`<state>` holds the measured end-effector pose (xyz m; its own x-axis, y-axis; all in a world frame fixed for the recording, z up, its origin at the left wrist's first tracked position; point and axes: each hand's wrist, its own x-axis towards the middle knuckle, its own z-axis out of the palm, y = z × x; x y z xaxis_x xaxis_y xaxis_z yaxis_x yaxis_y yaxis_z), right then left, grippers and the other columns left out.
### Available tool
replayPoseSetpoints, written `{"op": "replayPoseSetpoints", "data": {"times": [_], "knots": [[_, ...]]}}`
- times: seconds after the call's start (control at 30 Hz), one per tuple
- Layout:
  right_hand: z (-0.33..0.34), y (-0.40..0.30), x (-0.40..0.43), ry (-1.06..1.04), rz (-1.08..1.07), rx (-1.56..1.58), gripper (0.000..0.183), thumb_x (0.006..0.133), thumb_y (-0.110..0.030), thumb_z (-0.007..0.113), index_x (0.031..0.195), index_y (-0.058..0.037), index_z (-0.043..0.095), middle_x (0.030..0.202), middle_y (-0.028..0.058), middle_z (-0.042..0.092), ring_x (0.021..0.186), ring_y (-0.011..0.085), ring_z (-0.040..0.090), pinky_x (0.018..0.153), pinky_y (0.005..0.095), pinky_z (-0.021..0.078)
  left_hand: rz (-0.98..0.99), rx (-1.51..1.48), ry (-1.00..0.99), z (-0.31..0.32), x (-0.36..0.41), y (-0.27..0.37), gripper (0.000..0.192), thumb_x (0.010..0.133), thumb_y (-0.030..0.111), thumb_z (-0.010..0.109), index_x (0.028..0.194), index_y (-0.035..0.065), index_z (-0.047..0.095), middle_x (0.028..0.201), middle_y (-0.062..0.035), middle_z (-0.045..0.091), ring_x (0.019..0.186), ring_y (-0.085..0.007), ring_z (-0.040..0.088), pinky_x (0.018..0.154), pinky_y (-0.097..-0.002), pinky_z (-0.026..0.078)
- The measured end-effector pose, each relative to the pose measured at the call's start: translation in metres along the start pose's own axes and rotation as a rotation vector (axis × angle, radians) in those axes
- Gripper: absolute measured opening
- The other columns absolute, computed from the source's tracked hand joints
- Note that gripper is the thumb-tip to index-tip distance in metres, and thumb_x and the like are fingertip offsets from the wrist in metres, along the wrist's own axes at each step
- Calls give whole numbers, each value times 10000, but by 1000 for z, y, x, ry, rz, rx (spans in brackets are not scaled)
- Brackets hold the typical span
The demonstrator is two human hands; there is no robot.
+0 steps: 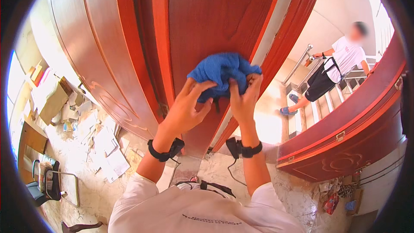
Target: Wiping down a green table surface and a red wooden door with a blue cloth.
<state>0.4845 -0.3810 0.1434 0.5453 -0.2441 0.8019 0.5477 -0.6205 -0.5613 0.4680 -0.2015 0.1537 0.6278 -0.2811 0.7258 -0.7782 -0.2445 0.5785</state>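
Observation:
A crumpled blue cloth (223, 68) is bunched between my two hands, in front of a reddish-brown wooden door panel (210, 16). My left hand (192, 103) grips its left side, with thumb and fingers curved around the folds. On the other side, my right hand (246, 95) has its fingers pressed into the cloth's right edge. Whether the cloth touches the panel, I cannot tell. Black bands with small devices and cables circle both wrists. A bright red frame edge (161, 38) runs along the panel's left side.
A brown door leaf (100, 48) stands at left, and another open leaf (336, 155) at right. Beyond the doorway, a person (347, 53) stands on stairs by a metal railing (297, 64). Scattered papers (110, 155) and a chair (48, 181) occupy the left floor; bags (331, 202) lie lower right.

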Motion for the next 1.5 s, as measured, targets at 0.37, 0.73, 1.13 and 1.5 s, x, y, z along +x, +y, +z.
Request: {"op": "replayPoseSetpoints", "data": {"times": [0.37, 0.73, 1.13, 1.5], "knots": [[-5, -21, 49, 182, -262, -78, 369, 794, -187, 668, 1047, -10, 466, 970, 176, 474, 947, 351, 484, 847, 423, 389, 41, 171, 133, 24, 7, -5, 697, 792, 89, 646, 1386, -5, 293, 1452, -327, 176, 1288, -488, 328, 1049, -449, 346], [28, 49, -86, 90, 63, -33, 255, 750, -35, 618, 927, -9, 436, 845, 145, 432, 816, 302, 460, 775, 392, 391, -286, 217, 78, 66, -90, -31, 447, 815, 68, 589, 1251, 29, 496, 1169, -258, 427, 1079, -399, 470, 902, -482, 412], [18, -14, 17, 195, 86, 176, 233, 806, -108, 630, 897, 21, 459, 871, 173, 430, 797, 325, 450, 694, 386, 374, 568, 447, 89, 2, 123, 16, 417, 764, 215, 627, 1175, 157, 589, 1519, -148, 250, 1394, -373, 226, 1080, -530, 238], [11, 42, -68, 10, 383, 343, 158, 800, -22, 617, 878, -43, 481, 792, 4, 505, 745, 74, 486, 656, 229, 390, 55, 361, 94, 92, -45, -73, 524, 768, 234, 643, 1226, 21, 506, 1419, -289, 306, 1337, -477, 255, 1060, -578, 228]]}}
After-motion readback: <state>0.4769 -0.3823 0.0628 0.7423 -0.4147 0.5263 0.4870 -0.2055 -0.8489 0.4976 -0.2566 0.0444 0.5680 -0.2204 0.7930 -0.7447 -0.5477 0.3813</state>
